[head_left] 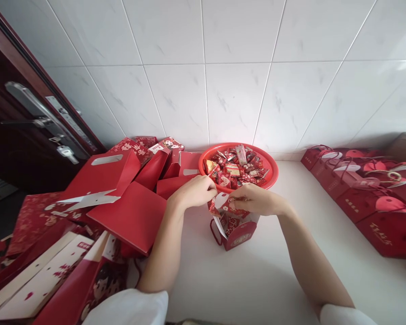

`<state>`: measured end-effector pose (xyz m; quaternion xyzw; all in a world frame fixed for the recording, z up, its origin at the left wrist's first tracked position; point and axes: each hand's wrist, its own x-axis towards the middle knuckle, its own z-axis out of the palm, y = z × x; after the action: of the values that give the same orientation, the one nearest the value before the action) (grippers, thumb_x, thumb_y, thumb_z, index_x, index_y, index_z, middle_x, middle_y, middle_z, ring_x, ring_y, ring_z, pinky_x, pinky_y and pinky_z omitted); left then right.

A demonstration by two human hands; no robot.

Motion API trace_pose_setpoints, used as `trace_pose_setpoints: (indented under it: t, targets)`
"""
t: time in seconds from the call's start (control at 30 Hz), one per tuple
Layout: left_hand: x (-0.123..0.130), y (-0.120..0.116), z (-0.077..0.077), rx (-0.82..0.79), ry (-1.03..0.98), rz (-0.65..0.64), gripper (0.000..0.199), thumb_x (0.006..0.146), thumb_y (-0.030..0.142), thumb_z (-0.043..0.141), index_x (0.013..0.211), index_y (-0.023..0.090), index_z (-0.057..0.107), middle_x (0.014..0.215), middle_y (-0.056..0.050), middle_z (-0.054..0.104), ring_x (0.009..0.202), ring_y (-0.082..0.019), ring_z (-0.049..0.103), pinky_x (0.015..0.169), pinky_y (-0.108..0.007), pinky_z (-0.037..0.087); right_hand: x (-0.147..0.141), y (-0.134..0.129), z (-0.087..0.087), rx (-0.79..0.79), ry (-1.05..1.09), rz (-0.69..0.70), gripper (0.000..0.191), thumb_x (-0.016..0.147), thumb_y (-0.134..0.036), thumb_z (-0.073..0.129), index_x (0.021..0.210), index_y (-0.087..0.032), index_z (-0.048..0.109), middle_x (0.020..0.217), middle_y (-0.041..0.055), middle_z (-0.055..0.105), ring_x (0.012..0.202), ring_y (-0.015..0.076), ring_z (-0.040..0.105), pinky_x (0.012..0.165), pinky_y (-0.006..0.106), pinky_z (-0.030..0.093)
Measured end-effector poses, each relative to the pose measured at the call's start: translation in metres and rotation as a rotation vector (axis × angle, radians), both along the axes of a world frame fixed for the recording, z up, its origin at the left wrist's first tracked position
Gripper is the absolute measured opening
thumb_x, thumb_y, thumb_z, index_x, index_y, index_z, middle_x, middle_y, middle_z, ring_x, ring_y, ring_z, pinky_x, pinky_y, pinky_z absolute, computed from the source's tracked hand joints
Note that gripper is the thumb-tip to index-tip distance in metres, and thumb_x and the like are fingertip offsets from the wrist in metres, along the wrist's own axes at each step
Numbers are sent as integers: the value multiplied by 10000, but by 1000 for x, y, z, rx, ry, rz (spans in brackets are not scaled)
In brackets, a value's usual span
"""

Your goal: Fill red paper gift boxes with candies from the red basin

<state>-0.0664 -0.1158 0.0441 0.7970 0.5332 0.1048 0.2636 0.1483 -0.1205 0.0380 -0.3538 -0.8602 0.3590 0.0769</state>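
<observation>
A small red gift box [241, 239] with a cord handle at its left stands on the white countertop, its top open and red patterned pieces showing inside. My left hand [195, 192] is closed, with its fingertips pinched at the box's upper left edge. From the right, my right hand [255, 199] grips a red and white printed part at the top of the box. Whether a wrapped candy is also in my fingers I cannot tell. Right behind both hands sits a red plastic basket [274, 174] holding many wrapped candies [232, 169].
Red gift bags and folded boxes [131, 216] pile up on the left. Several red boxes with cord handles [348, 198] stand in rows on the right. A white tiled wall [237, 99] rises behind, and a dark door with keys [66, 153] is at the far left.
</observation>
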Motion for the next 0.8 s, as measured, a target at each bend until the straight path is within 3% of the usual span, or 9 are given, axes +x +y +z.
trace_pose_setpoints:
  t: [0.13,0.23,0.37,0.5,0.57,0.7,0.8]
  targets:
    - [-1,0,0,-7,-27,21,250,712,141,525,498,217,629,510,4,552,471,-125,433,524,-298,258,-4,-3,-3,-85,-102,149,136,863,-169,561,867,-200,693,776,0,661,631,126,547,535,239,359]
    - [-3,1,0,14,-38,9,232,744,166,538,572,215,684,547,-3,593,510,-140,497,530,-280,306,-4,-3,-4,11,16,15,198,852,-197,614,1022,-221,714,934,31,723,797,177,650,651,259,462]
    - [-1,0,3,118,-115,-75,246,827,193,519,820,210,764,770,-26,723,716,-182,633,635,-265,439,-2,-2,0,77,304,-187,200,935,-335,569,1057,-216,674,940,50,729,851,202,677,737,313,522]
    - [5,-2,5,235,-290,-126,309,914,226,506,1134,231,724,1062,-36,752,947,-205,677,812,-293,519,-3,0,0,33,477,-350,472,867,-477,688,1247,-226,567,931,52,720,819,218,691,691,341,554]
    - [6,-1,4,268,-353,-112,330,929,238,517,1215,237,682,1174,-46,728,1034,-215,674,872,-312,528,-3,1,0,41,513,-401,525,829,-508,728,1252,-237,576,956,58,708,808,218,687,674,345,561]
    - [10,-3,4,305,-460,-94,352,937,267,543,1280,237,615,1294,-64,672,1118,-215,646,934,-326,517,-3,2,0,121,558,-410,398,827,-479,728,1129,-232,653,1082,71,682,794,186,651,695,337,551]
    - [11,-7,6,263,-449,-66,512,957,351,537,1449,255,437,1324,-76,641,1118,-212,635,925,-327,509,-1,2,1,94,570,-377,275,836,-448,698,937,-198,646,894,35,646,691,156,595,618,307,505]
